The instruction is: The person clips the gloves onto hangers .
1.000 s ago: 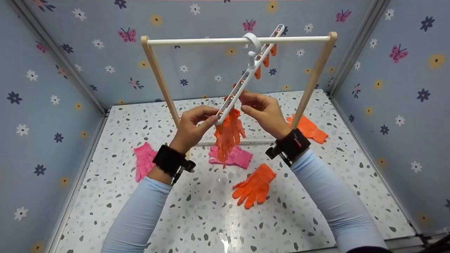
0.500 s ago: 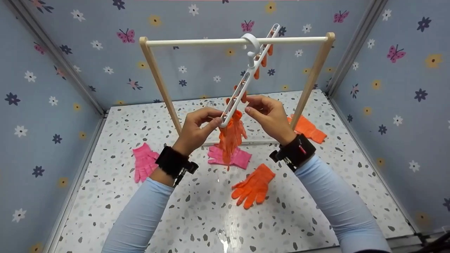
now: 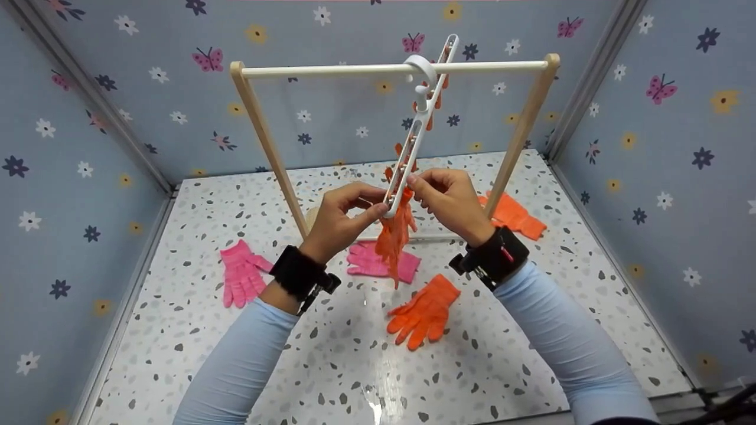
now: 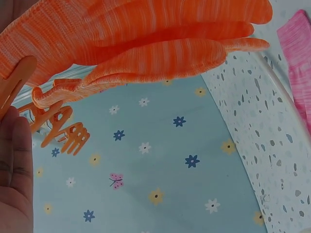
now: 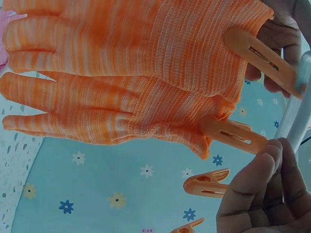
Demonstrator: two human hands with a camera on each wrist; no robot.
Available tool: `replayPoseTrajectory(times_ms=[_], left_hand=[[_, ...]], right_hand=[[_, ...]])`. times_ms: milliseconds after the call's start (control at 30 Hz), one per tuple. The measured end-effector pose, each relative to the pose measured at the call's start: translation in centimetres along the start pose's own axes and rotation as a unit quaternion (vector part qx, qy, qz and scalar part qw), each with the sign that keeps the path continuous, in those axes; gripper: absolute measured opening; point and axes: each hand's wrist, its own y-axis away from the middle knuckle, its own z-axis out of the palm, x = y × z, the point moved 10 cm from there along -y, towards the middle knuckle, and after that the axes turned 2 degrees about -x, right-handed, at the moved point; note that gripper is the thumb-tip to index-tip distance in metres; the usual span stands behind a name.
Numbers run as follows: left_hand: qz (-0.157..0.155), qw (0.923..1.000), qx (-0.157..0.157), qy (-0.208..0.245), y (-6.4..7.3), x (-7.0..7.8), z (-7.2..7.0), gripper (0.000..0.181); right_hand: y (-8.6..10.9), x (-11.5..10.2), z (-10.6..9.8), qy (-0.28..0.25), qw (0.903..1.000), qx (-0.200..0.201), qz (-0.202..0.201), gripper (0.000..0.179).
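A white hanger with orange clothespins hangs by its hook from the rack's bar. Two orange gloves hang from its near end, each cuff in a clothespin. My left hand grips the hanger's near end between thumb and fingers, beside the first clothespin. Slightly farther along, my right hand pinches the handle end of the second clothespin, under the white bar. The left wrist view shows the gloves and part of the left hand; its fingertips are out of sight there.
The wooden rack stands on a speckled floor. Pink gloves lie at left and beneath the hanger. Orange gloves lie in front and by the rack's right leg. Flowered walls surround it.
The hanger's near end has swung right, with the left hand following it. My right hand, apart from the hanger half a second ago, has come back to it and pinches a clothespin.
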Motion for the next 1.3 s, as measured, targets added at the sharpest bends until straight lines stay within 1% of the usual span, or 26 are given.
replayPoseTrajectory(times_ms=[267,500,633,733,867,1033,1200,1300], left_hand=[[-0.002,0.9999,0.0,-0.016,-0.4,0.0,0.8,0.018],[0.0,0.9999,-0.006,-0.013,-0.7,0.1,1.0,0.015],[0.003,0.9999,0.002,-0.017,-0.9,0.1,0.7,0.017],[0.006,0.9994,0.017,-0.03,-1.2,0.1,0.2,0.019],[0.003,0.9984,0.036,-0.044,-1.9,-0.2,-0.4,0.018],[-0.021,0.9968,0.053,-0.055,-3.1,-1.0,-1.1,0.018],[-0.065,0.9939,0.062,-0.064,-4.4,-2.5,-1.5,0.02],[-0.091,0.9919,0.057,-0.069,-4.9,-3.4,-1.6,0.023]], right_hand=[[-0.1,-0.1,0.3,0.001,0.9997,-0.011,0.021,0.024],[-0.1,0.1,0.3,-0.03,0.9984,-0.018,0.044,0.025],[-0.1,0.2,0.3,-0.034,0.9979,-0.016,0.053,0.024],[0.0,0.4,0.2,-0.034,0.9973,-0.014,0.063,0.024],[0.0,0.5,0.0,-0.036,0.9966,-0.011,0.074,0.023],[0.2,0.3,-0.1,-0.037,0.9963,-0.012,0.077,0.023],[0.4,0.1,-0.3,-0.036,0.9965,-0.015,0.074,0.024],[0.4,0.1,-0.4,-0.03,0.9966,-0.014,0.075,0.023]])
